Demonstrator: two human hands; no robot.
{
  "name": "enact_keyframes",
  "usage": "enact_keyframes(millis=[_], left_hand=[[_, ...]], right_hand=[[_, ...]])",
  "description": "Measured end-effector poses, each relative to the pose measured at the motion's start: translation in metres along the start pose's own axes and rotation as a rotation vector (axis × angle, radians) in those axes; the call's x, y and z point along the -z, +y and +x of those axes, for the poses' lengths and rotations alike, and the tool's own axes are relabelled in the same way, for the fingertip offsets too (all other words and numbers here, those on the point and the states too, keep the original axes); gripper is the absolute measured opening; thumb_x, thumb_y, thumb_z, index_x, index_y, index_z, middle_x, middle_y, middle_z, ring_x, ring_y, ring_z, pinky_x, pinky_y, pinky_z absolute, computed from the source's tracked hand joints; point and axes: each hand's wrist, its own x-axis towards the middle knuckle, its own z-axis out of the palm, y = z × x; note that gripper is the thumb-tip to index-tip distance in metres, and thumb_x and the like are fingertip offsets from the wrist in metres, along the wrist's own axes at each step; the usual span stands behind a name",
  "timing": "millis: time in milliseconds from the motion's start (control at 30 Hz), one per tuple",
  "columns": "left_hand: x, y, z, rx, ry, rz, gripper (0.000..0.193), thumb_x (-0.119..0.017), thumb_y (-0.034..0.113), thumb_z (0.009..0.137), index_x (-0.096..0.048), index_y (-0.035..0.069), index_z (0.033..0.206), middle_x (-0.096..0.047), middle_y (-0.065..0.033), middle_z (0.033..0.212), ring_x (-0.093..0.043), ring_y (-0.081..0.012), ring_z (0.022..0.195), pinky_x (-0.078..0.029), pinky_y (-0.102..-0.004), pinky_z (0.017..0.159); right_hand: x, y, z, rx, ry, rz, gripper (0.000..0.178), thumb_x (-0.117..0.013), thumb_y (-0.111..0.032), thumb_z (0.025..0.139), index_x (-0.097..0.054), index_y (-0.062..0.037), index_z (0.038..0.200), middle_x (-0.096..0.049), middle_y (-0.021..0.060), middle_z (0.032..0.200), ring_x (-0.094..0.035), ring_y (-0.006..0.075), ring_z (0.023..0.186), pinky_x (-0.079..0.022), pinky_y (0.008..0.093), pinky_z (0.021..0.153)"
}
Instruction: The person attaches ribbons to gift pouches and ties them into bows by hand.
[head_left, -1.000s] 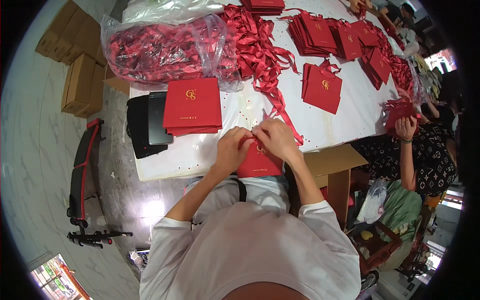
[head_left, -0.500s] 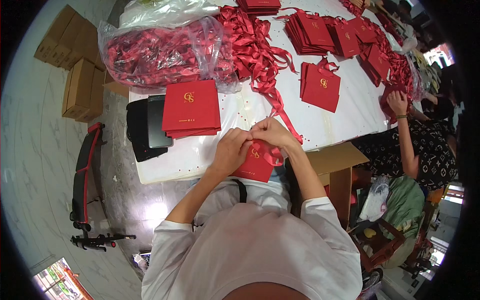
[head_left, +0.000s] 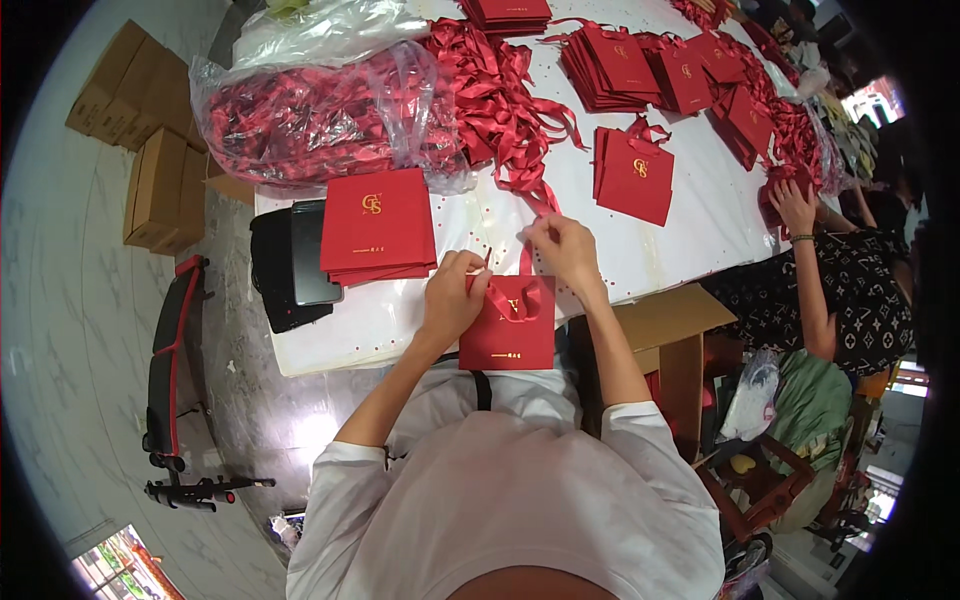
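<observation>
A small red paper bag (head_left: 507, 350) with gold print lies at the table's front edge, over my lap. A loop of red ribbon (head_left: 519, 308) hangs across its face. My left hand (head_left: 456, 300) is closed at the bag's upper left corner, and a thin dark sliver that I cannot identify sticks up from its fingers. Above the bag's right side, my right hand (head_left: 567, 252) pinches a red ribbon strand near the loose ribbon pile (head_left: 490, 100). Its fingertips partly hide the strand.
Left of my hands, a stack of red bags (head_left: 378, 225) stands beside a dark phone (head_left: 314, 255). A plastic sack of ribbons (head_left: 320, 120) lies behind. More red bags (head_left: 638, 172) sit to the right. An open carton (head_left: 670, 320) and a co-worker's hand (head_left: 795, 205) are farther right.
My hands have moved apart from where they met at the bag's top. My right hand has shifted up and right to a ribbon strand. The bag now lies straighter.
</observation>
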Motion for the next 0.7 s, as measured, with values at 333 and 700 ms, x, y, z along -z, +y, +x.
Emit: enact_keyframes(millis=[333,700], left_hand=[[-0.023,-0.006,0.024,0.035,-0.035,0.328,0.017,-0.072,0.018,0.083,-0.062,0.006,0.090,-0.064,-0.0112,0.079,-0.066,-0.0308,0.069,-0.049,-0.0412,0.059],[-0.021,-0.012,0.015,0.168,0.000,-0.189,0.009,-0.068,0.011,0.085,-0.070,0.005,0.092,-0.070,-0.0060,0.075,-0.063,-0.0120,0.060,-0.048,-0.0251,0.057]], right_hand=[[-0.019,0.018,-0.002,0.211,0.153,-0.227,0.027,-0.077,-0.028,0.080,-0.066,-0.0028,0.079,-0.068,0.0141,0.073,-0.067,0.0328,0.069,-0.052,0.0421,0.064],[-0.026,0.013,-0.021,0.080,-0.264,0.527,0.014,-0.074,-0.013,0.088,-0.070,0.0005,0.091,-0.068,0.0013,0.072,-0.060,0.0048,0.066,-0.046,0.0211,0.059]])
